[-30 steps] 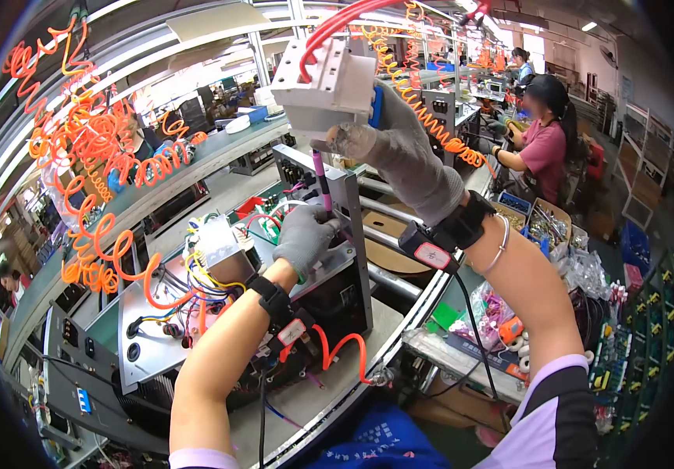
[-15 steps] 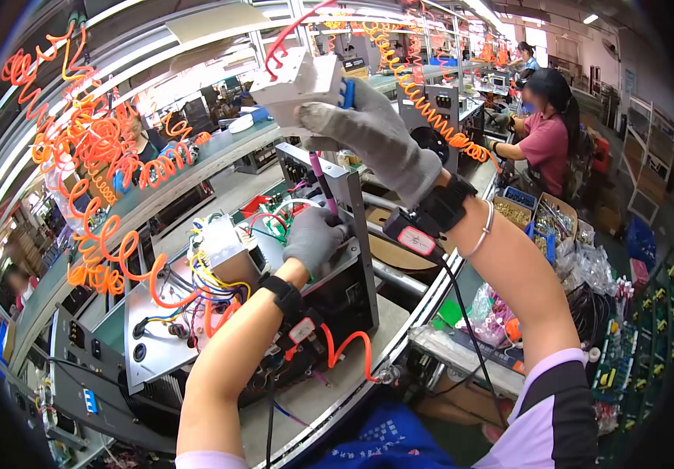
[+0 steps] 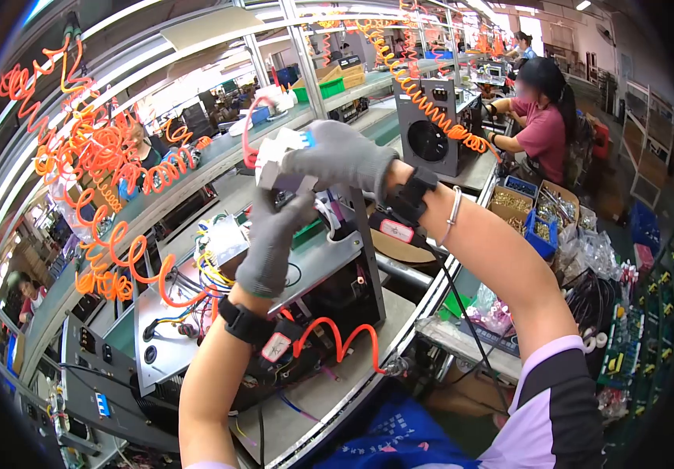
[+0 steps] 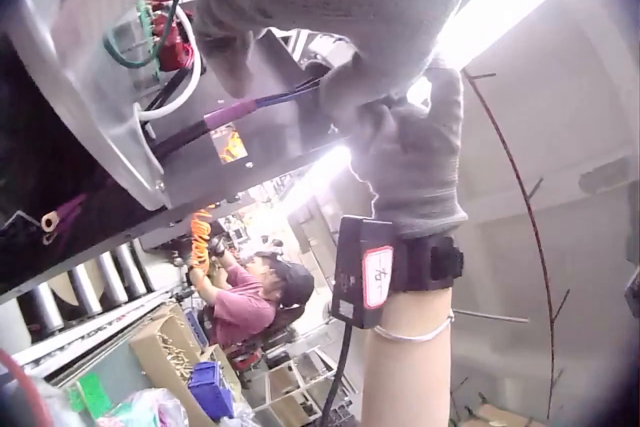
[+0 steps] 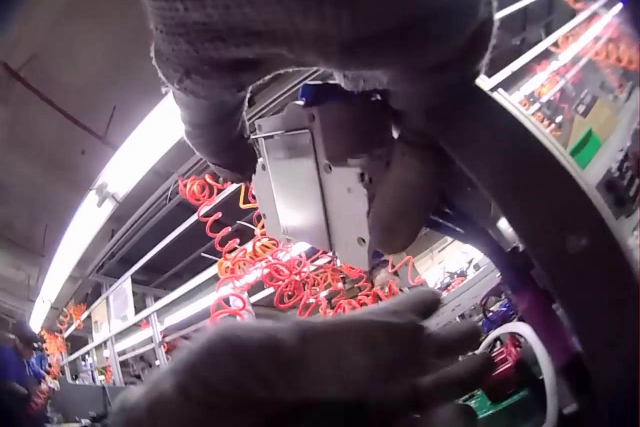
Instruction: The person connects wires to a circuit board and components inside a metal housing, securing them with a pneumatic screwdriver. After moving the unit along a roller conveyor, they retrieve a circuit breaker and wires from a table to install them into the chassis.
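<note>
My gloved right hand (image 3: 345,156) grips a white circuit breaker (image 3: 278,148) with blue toggles, raised above the metal chassis (image 3: 329,258). A red wire (image 3: 249,141) loops from its far side. The gloved left hand (image 3: 270,242) is just below the breaker, thumb and fingers apart. Seen from the right wrist, the left hand's fingers (image 5: 410,367) stretch out beneath the breaker. A purple-sleeved cable (image 4: 232,113) rises from the chassis in the left wrist view, its dark wires running up to the gloved fingers, which hide their ends.
Coloured wires (image 3: 216,270) and an orange coiled hose (image 3: 157,273) cross the chassis. A black panel (image 3: 102,383) stands at left. Boxes of screws (image 3: 513,205) and plastic bags (image 3: 583,262) are on the right. Farther along the line, a person (image 3: 540,125) works beside a fan unit (image 3: 430,129).
The right hand has brought the breaker down and left, tilting it. The left hand has let go of the purple-sleeved cable by the upright plate and moved up-left beneath the breaker.
</note>
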### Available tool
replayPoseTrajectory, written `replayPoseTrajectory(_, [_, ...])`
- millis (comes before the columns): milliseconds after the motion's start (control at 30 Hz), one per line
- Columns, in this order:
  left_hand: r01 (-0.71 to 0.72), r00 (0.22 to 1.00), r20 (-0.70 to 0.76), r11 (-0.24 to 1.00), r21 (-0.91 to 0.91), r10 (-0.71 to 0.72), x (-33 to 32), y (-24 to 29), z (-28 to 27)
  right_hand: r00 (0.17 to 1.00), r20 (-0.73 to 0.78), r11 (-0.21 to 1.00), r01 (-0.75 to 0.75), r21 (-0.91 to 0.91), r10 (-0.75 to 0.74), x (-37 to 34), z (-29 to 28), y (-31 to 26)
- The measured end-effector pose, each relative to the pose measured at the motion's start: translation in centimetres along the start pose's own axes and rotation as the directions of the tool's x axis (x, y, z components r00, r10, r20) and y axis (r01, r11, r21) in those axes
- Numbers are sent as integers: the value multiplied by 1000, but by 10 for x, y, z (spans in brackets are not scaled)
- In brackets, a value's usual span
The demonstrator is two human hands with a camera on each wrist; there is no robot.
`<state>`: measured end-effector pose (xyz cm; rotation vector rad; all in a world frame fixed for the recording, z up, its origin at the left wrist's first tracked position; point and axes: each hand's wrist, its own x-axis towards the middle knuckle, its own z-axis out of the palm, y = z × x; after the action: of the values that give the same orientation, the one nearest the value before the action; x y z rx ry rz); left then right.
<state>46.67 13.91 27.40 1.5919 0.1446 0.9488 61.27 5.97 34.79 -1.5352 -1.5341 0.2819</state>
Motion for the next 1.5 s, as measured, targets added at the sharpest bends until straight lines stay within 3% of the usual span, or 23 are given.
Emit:
replayPoseTrajectory(67, [116,993,26,978,-175,-114,1,9,-7,1000,7,907,16,-422,-14,0,0,-9])
replayPoseTrajectory(100, [106,994,-25,986,-129,-110,-1,3,-8,996,-18,870,70,-489,-90,0,7,-8])
replayPoseTrajectory(233, [128,980,-156,991,38,-121,-3,-8,-4,997,49,732,81,-677,-66,-12,9,-18])
replayPoseTrajectory(267, [133,983,-146,980,148,-112,-1,-19,-6,975,-48,683,115,-721,-215,-19,12,-13])
replayPoseTrajectory(333, [137,988,-122,922,362,-99,2,-36,-5,866,-213,736,228,-637,-453,-42,3,-12])
replayPoseTrajectory(400, [346,938,-145,849,400,-314,-8,-26,13,780,-305,757,303,-579,-546,-73,-7,-5])
replayPoseTrajectory(500, [276,959,-102,788,549,-265,13,-38,6,758,-310,742,322,-588,-574,-130,-14,15])
replayPoseTrajectory(567, [190,977,-71,659,728,-203,29,-31,13,799,-331,771,240,-590,-502,-175,-10,29])
replayPoseTrajectory(667, [136,967,32,619,774,-252,34,-30,1,893,-386,920,73,-386,-233,-241,3,59])
replayPoseTrajectory(800, [33,963,226,901,433,-144,19,-41,-9,890,-447,992,-119,-38,90,-308,42,105])
replayPoseTrajectory(867, [206,962,76,878,433,-263,20,-46,-1,881,-434,978,-209,-2,188,-334,66,118])
replayPoseTrajectory(933, [162,987,-98,784,599,-129,-7,-26,27,872,-422,963,-270,11,249,-356,87,121])
replayPoseTrajectory(967, [164,985,-140,814,558,-102,-4,-58,11,868,-405,953,-302,27,287,-367,96,126])
replayPoseTrajectory(1067, [124,992,-59,958,257,-112,-44,-39,18,849,-311,903,-418,103,428,-390,118,134])
replayPoseTrajectory(1100, [110,993,-61,957,267,-98,-57,-35,18,839,-261,879,-460,126,477,-394,126,135])
replayPoseTrajectory(1133, [190,982,-105,870,455,-160,-76,-8,25,847,-251,881,-470,59,468,-396,135,140])
replayPoseTrajectory(1200, [276,945,149,955,109,-290,-117,22,17,871,-227,883,-463,-80,436,-393,150,151])
replayPoseTrajectory(1233, [222,958,146,959,176,-248,-140,29,11,836,-159,846,-534,-11,525,-388,154,149])
replayPoseTrajectory(1367, [174,971,118,954,243,-207,-260,86,-34,955,-97,927,-295,-231,280,-387,197,201])
replayPoseTrajectory(1400, [181,971,90,924,337,-222,-294,99,-53,964,-44,941,-265,-209,262,-388,204,208])
replayPoseTrajectory(1433, [235,972,-76,872,429,-225,-329,103,-67,972,17,956,-227,-183,234,-384,214,218])
replayPoseTrajectory(1467, [346,925,-318,811,472,-209,-370,99,-80,950,34,951,-308,-35,309,-382,227,231])
replayPoseTrajectory(1500, [485,826,-538,700,524,-170,-411,98,-91,948,-54,941,-318,-114,314,-381,236,236])
